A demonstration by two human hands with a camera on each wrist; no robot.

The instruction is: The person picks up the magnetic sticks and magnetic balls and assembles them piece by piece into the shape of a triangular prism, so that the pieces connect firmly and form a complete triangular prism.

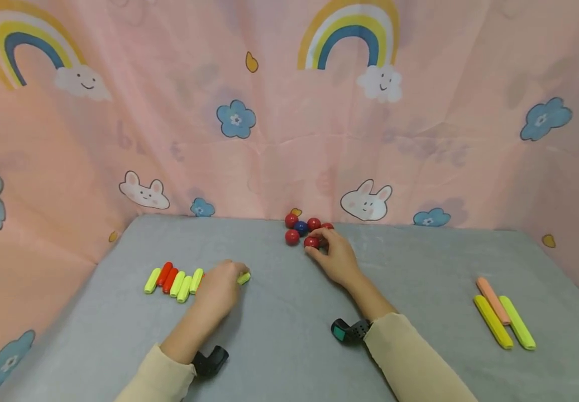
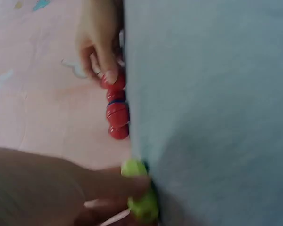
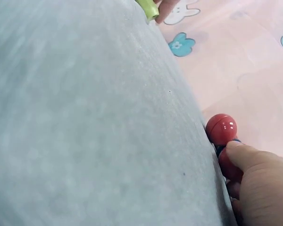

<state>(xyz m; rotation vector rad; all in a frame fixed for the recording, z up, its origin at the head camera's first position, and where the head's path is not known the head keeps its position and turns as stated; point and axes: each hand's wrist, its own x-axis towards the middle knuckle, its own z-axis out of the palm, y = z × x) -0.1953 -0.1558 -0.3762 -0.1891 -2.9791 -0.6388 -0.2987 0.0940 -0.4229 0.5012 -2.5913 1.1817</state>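
My left hand [image 1: 220,286] is at the right end of a row of short highlighters, yellow-green [image 1: 152,281] and red [image 1: 165,273]. Thumb and fingers pinch a yellow-green highlighter [image 2: 142,190], whose end pokes out past the fingers in the head view. Part of the row is hidden beneath this hand. At the back of the table, my right hand [image 1: 336,258] grips a red ball [image 1: 311,242] between thumb and fingers. Close around it lie several more red balls [image 1: 292,237] and one blue ball [image 1: 301,228]; the hand partly covers one red ball.
On the right of the grey table [image 1: 289,335] lie three longer highlighters: an orange one [image 1: 493,301] between a yellow one [image 1: 492,322] and a yellow-green one [image 1: 517,322]. A pink patterned curtain [image 1: 279,162] rises along the table's back and sides, right behind the balls.
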